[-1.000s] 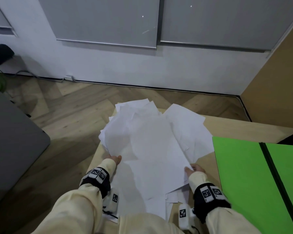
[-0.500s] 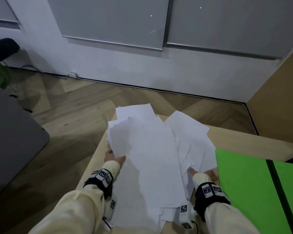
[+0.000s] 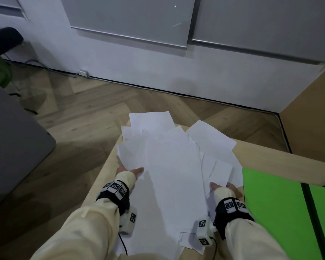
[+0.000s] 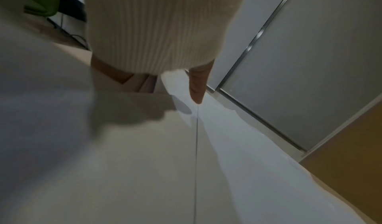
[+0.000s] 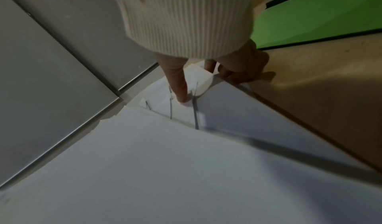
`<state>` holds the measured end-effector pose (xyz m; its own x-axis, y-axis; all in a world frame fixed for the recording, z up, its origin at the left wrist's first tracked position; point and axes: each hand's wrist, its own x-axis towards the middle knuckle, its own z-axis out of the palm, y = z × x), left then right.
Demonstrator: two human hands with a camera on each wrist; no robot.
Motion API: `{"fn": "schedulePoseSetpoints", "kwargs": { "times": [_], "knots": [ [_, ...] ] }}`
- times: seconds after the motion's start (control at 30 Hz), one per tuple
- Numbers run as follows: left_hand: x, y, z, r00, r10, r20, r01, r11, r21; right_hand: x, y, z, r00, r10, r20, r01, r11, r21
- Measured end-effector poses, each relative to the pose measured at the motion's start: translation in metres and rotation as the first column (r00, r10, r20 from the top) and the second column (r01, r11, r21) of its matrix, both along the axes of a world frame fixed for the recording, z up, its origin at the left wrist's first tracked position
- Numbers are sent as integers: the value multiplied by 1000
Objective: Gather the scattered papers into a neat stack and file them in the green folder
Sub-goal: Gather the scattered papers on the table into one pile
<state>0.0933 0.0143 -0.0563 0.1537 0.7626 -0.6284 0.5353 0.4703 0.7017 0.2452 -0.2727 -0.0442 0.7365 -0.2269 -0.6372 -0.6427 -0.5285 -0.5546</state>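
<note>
A loose pile of white papers (image 3: 173,166) lies fanned over the left end of the wooden table (image 3: 266,160). My left hand (image 3: 129,170) grips the pile's left edge, with the thumb (image 4: 196,88) on top and the fingers tucked under the sheets. My right hand (image 3: 224,188) holds the right edge, where the thumb (image 5: 179,83) presses down on the sheets and the fingers (image 5: 237,72) curl beneath them. The green folder (image 3: 270,207) lies open flat just right of my right hand, its dark spine (image 3: 312,216) running down the middle.
The table's left edge runs close beside my left hand, with wood floor (image 3: 83,119) beyond it. A grey tabletop (image 3: 11,139) stands at the left. A wooden panel (image 3: 311,109) rises at the right, and a white wall (image 3: 158,68) is behind.
Both hands have pushed the sheets inward, so the pile is narrower than a second ago. The right hand has shifted towards the folder's edge.
</note>
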Motion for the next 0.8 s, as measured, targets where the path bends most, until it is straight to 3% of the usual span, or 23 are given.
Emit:
{"fn": "schedulePoseSetpoints", "kwargs": {
  "times": [0.13, 0.27, 0.37, 0.43, 0.53, 0.7, 0.8],
  "knots": [
    [-6, 2, -11, 986, -110, -126, 114, 993, 20, -11, 7, 4, 983, 170, 76, -142, 948, -285],
    [-15, 4, -10, 978, -166, -123, 175, 983, 62, -23, 12, -1, 943, 290, 163, -234, 927, -295],
    [-33, 10, -9, 968, -228, -103, 235, 970, 60, -34, 11, -3, 927, 351, 130, -304, 908, -287],
    [-49, 14, -14, 961, -266, -81, 271, 960, 66, -43, 11, -3, 927, 334, 172, -272, 912, -308],
    [-70, 22, -17, 954, -288, -82, 293, 955, 52, -57, 9, -10, 949, 207, 236, -106, 919, -379],
    [-80, 26, -16, 963, -271, -14, 271, 960, 77, -52, 9, -9, 939, 338, 65, -279, 858, -432],
    [-68, 20, -10, 986, -150, 71, 142, 983, 113, -37, 8, -6, 898, 440, -1, -407, 828, -386]
  ]
}}
